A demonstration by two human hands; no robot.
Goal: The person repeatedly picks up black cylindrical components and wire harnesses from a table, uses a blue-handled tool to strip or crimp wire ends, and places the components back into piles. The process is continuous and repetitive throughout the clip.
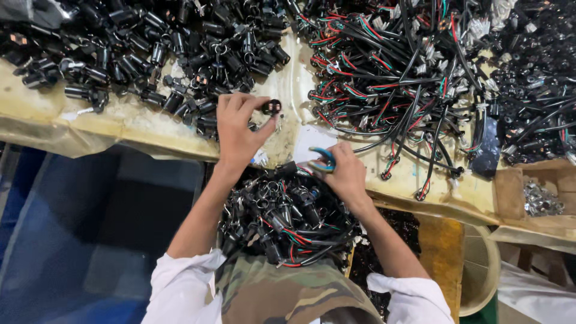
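Fingertips of my left hand (237,129) pinched a small black cylindrical part (272,107), held just above the near edge of the plastic-covered table (138,120). My right hand (345,174) was closed around blue-handled pliers (324,159), near the left hand and slightly nearer to me. Far left on the table lay a heap of loose black cylinders (150,48); far right lay a tangle of wired assemblies (390,78). Nearer, in my lap, sat a pile of wired cylinders (282,216). A cardboard box (540,192) stood right.
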